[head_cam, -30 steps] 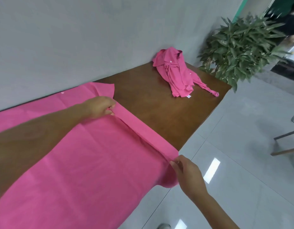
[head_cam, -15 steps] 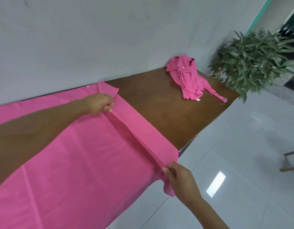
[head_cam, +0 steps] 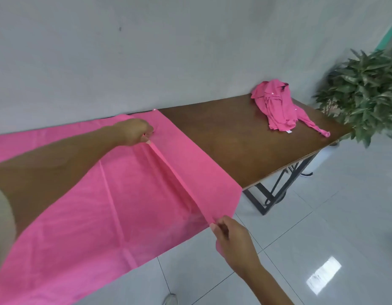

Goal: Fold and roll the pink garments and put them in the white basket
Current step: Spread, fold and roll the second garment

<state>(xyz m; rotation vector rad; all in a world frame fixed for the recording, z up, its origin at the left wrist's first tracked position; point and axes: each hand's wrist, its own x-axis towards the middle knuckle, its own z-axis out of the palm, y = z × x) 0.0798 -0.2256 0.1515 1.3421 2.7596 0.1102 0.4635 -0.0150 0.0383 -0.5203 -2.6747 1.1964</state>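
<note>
- Across the left of the brown wooden desk (head_cam: 234, 146) lies a flat pink garment (head_cam: 124, 205).
- Its raised fold's far end sits in the pinching grip of the left hand (head_cam: 135, 132); the right hand (head_cam: 232, 238) pinches the near end.
- Far right on the desk: a crumpled pink shirt (head_cam: 276, 104).

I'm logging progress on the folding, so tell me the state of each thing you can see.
Large pink garment: spread on the table, one ridge lifted between both hands.
Left hand: pinches the ridge's far end.
Right hand: pinches its near end.
Small pink garment: crumpled, untouched, at the table's far end.

Head-worn view, down over table (head_cam: 245, 137)
</note>
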